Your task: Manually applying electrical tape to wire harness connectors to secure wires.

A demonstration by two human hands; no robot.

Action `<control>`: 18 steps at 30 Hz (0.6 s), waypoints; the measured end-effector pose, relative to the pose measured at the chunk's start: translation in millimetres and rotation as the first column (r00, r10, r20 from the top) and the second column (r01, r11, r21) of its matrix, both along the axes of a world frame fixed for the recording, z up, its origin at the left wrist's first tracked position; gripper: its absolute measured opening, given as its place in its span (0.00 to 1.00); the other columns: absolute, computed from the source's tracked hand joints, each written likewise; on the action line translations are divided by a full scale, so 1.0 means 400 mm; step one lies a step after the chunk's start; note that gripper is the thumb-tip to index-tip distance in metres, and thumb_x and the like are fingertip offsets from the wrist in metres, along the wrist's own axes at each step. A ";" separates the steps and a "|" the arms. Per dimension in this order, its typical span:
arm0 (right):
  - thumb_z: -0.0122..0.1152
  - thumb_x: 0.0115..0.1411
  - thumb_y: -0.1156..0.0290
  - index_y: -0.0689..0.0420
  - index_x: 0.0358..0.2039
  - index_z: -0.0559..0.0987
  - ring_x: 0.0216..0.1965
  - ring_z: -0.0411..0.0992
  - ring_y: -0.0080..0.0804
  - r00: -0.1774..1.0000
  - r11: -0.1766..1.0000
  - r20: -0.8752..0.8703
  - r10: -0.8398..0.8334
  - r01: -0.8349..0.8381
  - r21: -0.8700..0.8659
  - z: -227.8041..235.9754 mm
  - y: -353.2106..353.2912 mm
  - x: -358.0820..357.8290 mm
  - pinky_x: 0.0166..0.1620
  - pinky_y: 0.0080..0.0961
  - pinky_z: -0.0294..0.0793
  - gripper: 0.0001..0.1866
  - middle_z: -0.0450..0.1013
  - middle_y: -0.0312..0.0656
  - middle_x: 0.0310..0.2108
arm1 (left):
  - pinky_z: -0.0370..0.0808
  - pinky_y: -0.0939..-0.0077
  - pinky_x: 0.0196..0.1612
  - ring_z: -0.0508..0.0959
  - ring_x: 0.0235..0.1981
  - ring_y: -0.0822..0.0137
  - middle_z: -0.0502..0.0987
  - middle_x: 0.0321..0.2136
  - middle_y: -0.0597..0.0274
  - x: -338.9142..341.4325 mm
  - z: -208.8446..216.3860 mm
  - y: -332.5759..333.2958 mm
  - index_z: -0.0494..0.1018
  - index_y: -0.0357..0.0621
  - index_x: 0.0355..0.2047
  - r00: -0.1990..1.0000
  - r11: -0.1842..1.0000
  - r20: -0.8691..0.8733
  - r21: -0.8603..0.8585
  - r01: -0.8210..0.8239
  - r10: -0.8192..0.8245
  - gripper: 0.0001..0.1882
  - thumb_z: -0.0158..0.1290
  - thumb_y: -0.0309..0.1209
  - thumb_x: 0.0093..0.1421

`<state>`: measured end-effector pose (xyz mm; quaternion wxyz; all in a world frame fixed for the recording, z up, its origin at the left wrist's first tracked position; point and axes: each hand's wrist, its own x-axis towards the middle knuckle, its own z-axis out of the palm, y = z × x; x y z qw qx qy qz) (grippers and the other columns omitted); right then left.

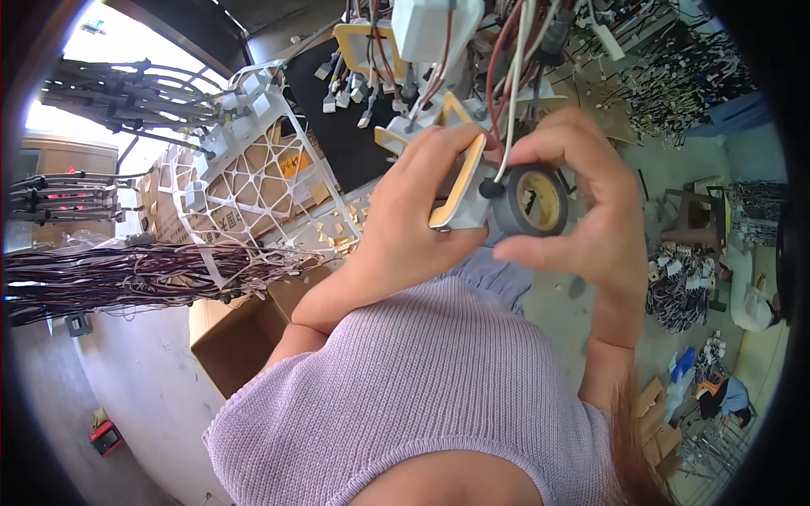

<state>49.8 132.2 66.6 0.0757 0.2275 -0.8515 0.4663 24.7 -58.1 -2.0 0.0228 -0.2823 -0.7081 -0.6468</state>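
Observation:
My left hand [392, 211] is closed round a small white housing [474, 211] with a yellow rectangular rim [462, 181]. Thin red and white wires [511, 110] run down to the housing from above, past a round black piece [490, 188] at its side. Right beside that piece is a roll of dark grey tape [508, 218] with a yellowish core. The thumb and fingers of my right hand [607, 202] curve round the roll from the right. The tape's loose end cannot be made out.
More white housings [434, 29] with yellow rims and wires hang just beyond my hands. At left stands a white lattice rack [245, 181], with dark cable bundles [126, 274] hung along it. An open cardboard box [224, 337] sits below. Wire heaps [675, 80] and another person [727, 401] are at right.

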 end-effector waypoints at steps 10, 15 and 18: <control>0.78 0.31 0.66 0.62 0.40 0.77 0.42 0.67 0.31 0.992 0.992 -0.020 0.124 -0.124 0.005 -0.011 0.012 -0.006 0.47 0.24 0.65 0.32 0.69 0.40 0.38 | 0.74 0.68 0.37 0.76 0.36 0.52 0.71 0.37 0.53 -0.006 -0.008 0.010 0.67 0.41 0.49 0.988 0.994 -0.117 -0.043 -0.104 0.098 0.33 0.60 0.21 0.37; 0.79 0.29 0.63 0.64 0.51 0.75 0.45 0.68 0.30 0.994 0.999 0.107 0.016 -0.012 -0.033 -0.003 -0.027 0.039 0.50 0.22 0.66 0.44 0.70 0.41 0.43 | 0.74 0.66 0.34 0.75 0.34 0.51 0.72 0.37 0.54 -0.025 -0.023 0.032 0.68 0.42 0.48 0.847 0.893 -0.380 -0.105 -0.439 0.372 0.29 0.59 0.22 0.42; 0.82 0.28 0.59 0.65 0.56 0.71 0.43 0.72 0.27 0.982 0.985 0.169 -0.078 0.102 -0.141 0.020 -0.067 0.065 0.50 0.21 0.69 0.51 0.73 0.43 0.46 | 0.74 0.71 0.35 0.75 0.35 0.67 0.72 0.37 0.60 -0.025 -0.013 0.027 0.65 0.38 0.51 0.894 0.929 -0.328 -0.107 -0.355 0.304 0.32 0.65 0.26 0.45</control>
